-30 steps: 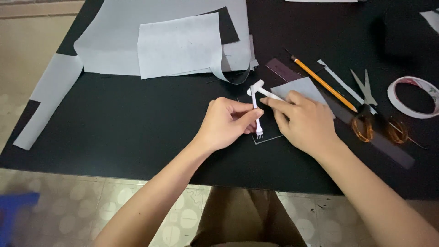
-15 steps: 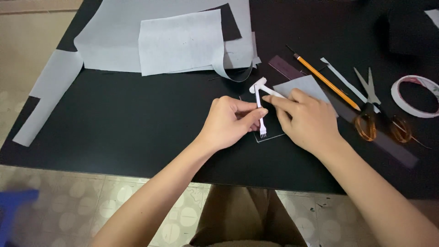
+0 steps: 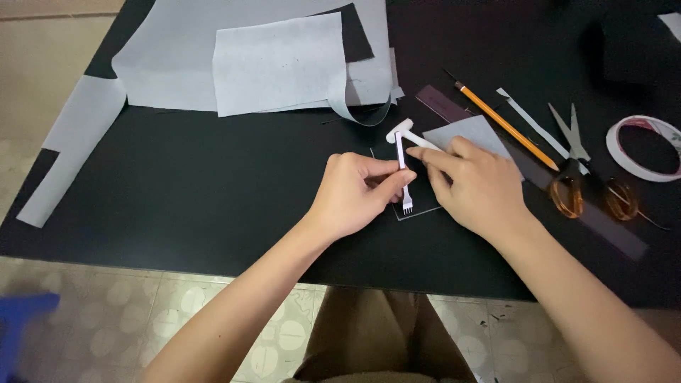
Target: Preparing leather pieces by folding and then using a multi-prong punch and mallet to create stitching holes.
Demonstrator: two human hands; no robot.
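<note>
A black table (image 3: 177, 191) stands over a pale tiled floor. Near its middle, the left hand (image 3: 355, 195) pinches a slim white pronged punch (image 3: 403, 167), prongs down on a small dark square piece (image 3: 418, 202). The right hand (image 3: 479, 184) rests curled beside it, fingertips touching the tool's T-shaped top. Scissors (image 3: 582, 177) lie to the right.

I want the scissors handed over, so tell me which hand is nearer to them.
Right. The right hand lies just left of the scissors, close to their amber handles but not touching. The left hand is further left, beyond the right hand, pinching a white pronged tool.
</note>
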